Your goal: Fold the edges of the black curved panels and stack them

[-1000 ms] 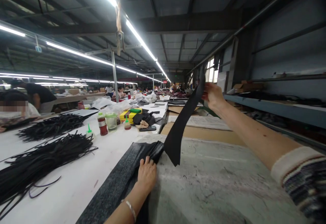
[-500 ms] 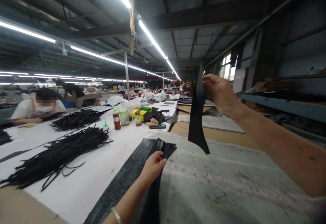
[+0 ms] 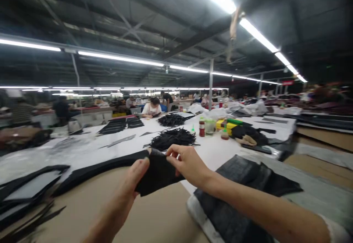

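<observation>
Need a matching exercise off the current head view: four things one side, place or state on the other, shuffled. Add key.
1. Black piece
2. Yellow box
3. Red bottle
4. Dark sheets

A. Partly hidden by the right forearm
B. Directly left of a clear container in the picture
C. Held between the left hand and right hand
D. Has a green object on top

Pairs: 1-C, 2-D, 3-B, 4-A

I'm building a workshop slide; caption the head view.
Left hand and right hand hold a black piece; black strips lie heaped on the white table beyond.
</observation>
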{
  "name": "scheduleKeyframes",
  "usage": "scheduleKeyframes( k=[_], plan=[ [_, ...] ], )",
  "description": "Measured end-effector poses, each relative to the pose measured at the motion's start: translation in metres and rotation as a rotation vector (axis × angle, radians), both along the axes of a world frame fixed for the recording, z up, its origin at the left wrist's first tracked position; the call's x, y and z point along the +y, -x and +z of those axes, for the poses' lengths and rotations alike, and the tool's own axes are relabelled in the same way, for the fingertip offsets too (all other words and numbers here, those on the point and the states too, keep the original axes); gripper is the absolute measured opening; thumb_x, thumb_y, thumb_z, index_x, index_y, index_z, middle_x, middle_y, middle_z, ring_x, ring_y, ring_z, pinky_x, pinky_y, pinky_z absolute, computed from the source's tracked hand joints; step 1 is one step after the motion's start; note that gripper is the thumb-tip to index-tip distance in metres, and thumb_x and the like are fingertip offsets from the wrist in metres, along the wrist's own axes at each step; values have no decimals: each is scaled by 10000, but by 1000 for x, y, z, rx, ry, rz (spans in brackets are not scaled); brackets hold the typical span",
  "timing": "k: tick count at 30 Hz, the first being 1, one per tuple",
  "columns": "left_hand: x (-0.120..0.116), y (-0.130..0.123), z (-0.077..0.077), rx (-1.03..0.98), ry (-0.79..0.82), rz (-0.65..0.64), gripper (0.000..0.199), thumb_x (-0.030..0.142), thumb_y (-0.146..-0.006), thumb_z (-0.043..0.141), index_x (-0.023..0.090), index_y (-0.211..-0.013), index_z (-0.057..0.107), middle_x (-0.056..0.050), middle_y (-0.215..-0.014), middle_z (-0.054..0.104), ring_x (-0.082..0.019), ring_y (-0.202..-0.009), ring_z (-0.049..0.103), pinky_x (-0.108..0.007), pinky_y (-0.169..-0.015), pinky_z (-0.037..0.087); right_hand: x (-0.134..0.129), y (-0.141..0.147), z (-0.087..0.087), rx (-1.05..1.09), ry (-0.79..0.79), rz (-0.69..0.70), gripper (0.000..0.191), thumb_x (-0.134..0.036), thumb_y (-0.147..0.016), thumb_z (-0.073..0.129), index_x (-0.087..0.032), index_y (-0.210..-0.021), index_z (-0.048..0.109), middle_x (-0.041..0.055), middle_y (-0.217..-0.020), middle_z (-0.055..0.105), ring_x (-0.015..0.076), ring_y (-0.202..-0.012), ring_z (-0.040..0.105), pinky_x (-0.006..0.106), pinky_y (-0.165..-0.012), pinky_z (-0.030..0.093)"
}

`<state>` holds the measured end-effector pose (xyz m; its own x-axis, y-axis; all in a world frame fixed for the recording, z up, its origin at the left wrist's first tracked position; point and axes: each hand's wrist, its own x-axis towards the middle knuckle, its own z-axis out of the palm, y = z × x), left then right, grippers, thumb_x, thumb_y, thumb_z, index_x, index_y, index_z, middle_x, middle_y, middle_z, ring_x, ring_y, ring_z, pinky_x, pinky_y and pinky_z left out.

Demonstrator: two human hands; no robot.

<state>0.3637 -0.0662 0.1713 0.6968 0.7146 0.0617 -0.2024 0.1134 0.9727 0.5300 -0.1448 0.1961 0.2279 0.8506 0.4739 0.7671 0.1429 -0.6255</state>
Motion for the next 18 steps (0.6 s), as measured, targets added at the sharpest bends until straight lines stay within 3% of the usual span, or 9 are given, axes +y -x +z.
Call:
scheduleKeyframes(
  k=[4, 7, 9, 11, 13, 18],
  plan=[
    [20, 88, -32, 147, -13, 214, 549, 398, -582, 811, 164, -1043, 628, -37, -863, 720, -207, -788, 664, -256, -687, 486, 59, 85, -40, -82, 49, 205, 132, -120, -813, 575, -205, -838, 672, -29, -677, 613, 109, -600, 581, 196, -553, 400],
    [27, 161, -68, 253, 136, 345, 537, 377, -583, 798, 176, -1050, 628, -22, -794, 725, -198, -693, 665, -254, -625, 492, 84, 139, -78, -4, 114, 387, 328, -99, -808, 586, -215, -1110, 634, -22, -802, 652, 114, -668, 587, 214, -645, 442],
    [25, 210, -96, 335, 229, 425, 534, 388, -571, 796, 173, -1032, 634, -23, -772, 727, -215, -675, 669, -270, -614, 502, 86, 162, -106, 60, 171, 481, 468, -70, -804, 573, -210, -1249, 547, -15, -870, 657, 115, -712, 596, 219, -698, 464],
    [19, 256, -123, 405, 268, 496, 508, 399, -563, 789, 168, -992, 647, -27, -777, 729, -227, -684, 673, -285, -628, 511, 76, 172, -133, 0, 180, 550, 432, -60, -811, 561, -209, -1216, 567, 9, -949, 646, 137, -843, 598, 243, -791, 468],
    [13, 295, -143, 443, 256, 553, 465, 406, -573, 771, 172, -958, 655, -28, -814, 732, -235, -731, 678, -301, -690, 520, 61, 170, -158, -189, 172, 589, 293, -99, -840, 558, -217, -1098, 630, 42, -1051, 613, 179, -968, 565, 309, -883, 448],
    [19, 350, -167, 588, 133, 540, 377, 390, -598, 714, 188, -913, 667, -35, -907, 732, -280, -914, 666, -365, -866, 501, 36, 151, -202, -559, 106, 476, 325, -126, -868, 520, -220, -1170, 596, 78, -1159, 581, 236, -1041, 532, 396, -892, 446]
  ],
)
